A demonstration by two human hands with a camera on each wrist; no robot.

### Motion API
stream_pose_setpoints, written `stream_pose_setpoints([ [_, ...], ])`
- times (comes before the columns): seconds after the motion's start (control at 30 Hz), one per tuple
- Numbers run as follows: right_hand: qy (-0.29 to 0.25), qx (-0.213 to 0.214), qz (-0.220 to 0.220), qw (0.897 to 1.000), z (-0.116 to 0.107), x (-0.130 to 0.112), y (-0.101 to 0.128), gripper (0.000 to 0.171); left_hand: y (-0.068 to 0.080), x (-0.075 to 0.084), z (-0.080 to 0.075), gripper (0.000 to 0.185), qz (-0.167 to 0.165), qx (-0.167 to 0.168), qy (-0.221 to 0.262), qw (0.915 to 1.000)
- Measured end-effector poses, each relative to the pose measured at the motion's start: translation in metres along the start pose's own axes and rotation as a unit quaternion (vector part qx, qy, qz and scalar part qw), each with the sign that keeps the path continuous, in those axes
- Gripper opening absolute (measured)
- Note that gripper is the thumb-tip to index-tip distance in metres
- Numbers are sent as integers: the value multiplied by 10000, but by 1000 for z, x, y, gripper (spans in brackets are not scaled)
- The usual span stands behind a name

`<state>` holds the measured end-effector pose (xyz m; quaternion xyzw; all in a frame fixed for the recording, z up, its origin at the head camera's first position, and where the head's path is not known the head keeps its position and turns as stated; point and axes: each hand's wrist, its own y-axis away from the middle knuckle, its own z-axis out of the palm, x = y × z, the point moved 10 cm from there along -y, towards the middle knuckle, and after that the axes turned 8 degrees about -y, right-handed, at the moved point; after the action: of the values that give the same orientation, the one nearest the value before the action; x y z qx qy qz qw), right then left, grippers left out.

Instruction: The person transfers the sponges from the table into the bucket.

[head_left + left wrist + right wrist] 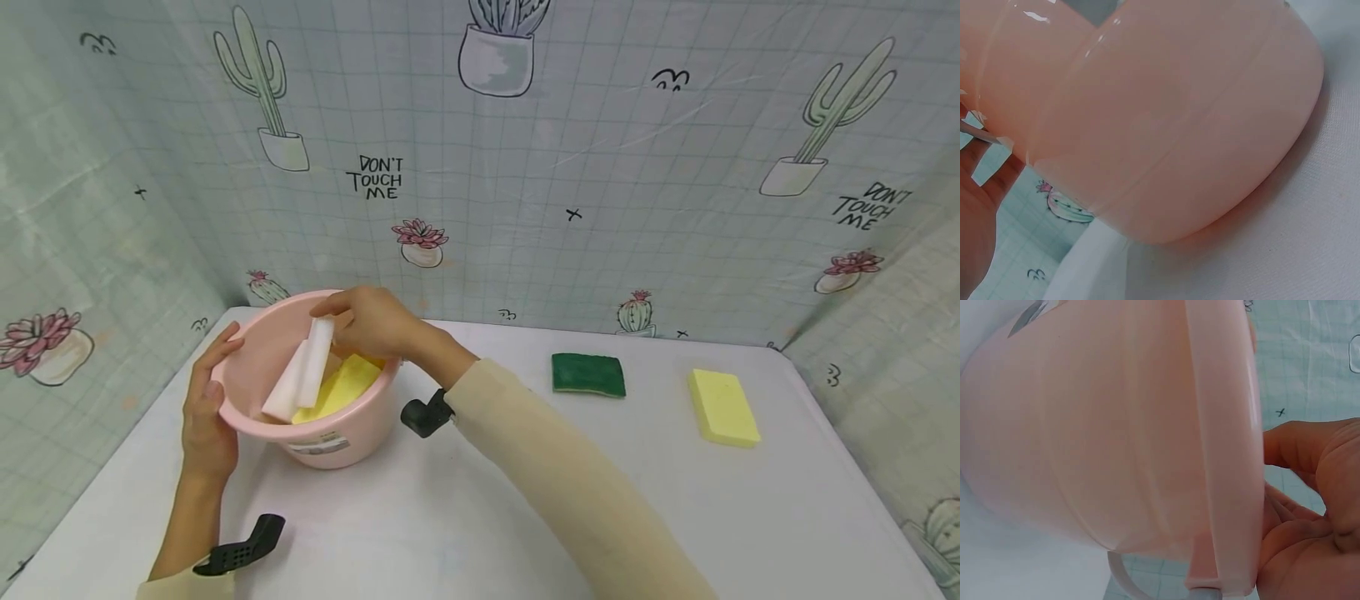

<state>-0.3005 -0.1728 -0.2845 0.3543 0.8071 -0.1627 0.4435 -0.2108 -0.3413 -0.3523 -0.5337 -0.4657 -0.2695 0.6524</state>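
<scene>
White sponge (303, 373) is leaning inside the pink bucket (255, 354) at the desk's (465, 517) far left, its lower end resting beside a yellow sponge (343, 387) already lying in there. In the head view, your right hand (375, 321) is pinching the white sponge's top end, fingers curled over it above the rim, while your left hand (206, 408) is bracing the bucket's near-left wall with fairly straight fingers and the thumb over the rim. You are doing well to keep that brace firm, since the bucket looks tilted toward you; lower the sponge until it is lying flat before you are loosening the pinch, so it is not springing back out. A green sponge (588, 374) and a second yellow sponge (723, 407) are lying well apart on the right.

In the left wrist view, the bucket's outer wall (1172, 125) is filling nearly everything; only a sliver of your palm (975, 219) is showing at the lower left, so the left grip cannot be judged from here.

In the right wrist view, the bucket's rim (1229, 456) and outside are blocking the inside entirely. Your fingers (1310, 450) are showing at the right edge, but the white sponge is hidden here.
</scene>
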Motion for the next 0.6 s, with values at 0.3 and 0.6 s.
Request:
stream_pose_setpoints([
  [0.3,459,1,-306,9985,1,-7,-2,40,0,-1,0,54,-16,9,110,9999],
  [0.6,866,126,-437,9952,1,-8,-3,29,0,-1,0,55,61,37,202,9998],
])
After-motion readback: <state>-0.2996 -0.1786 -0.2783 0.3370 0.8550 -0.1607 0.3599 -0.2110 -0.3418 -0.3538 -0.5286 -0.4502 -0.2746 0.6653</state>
